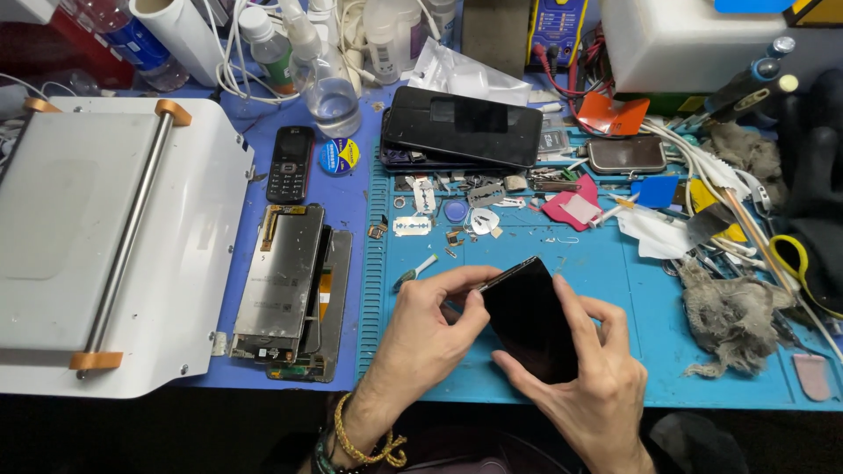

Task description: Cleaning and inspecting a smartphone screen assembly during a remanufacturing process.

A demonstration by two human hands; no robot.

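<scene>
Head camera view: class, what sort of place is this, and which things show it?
Probably a phone repair bench: both hands hold a black phone screen over a blue silicone work mat, with a stripped metal-backed display panel and loose razor blades nearby.

Your left hand (430, 320) and right hand (584, 369) hold the phone (529, 320) between them, above the work mat (615, 263). Left of the mat lies a stack of screen panels (285, 285), with the flat machine (114, 246) further left. Behind them, a keypad phone (291, 163) lies beside a bottle (334, 96). A rag (733, 316) lies to your right.
</scene>
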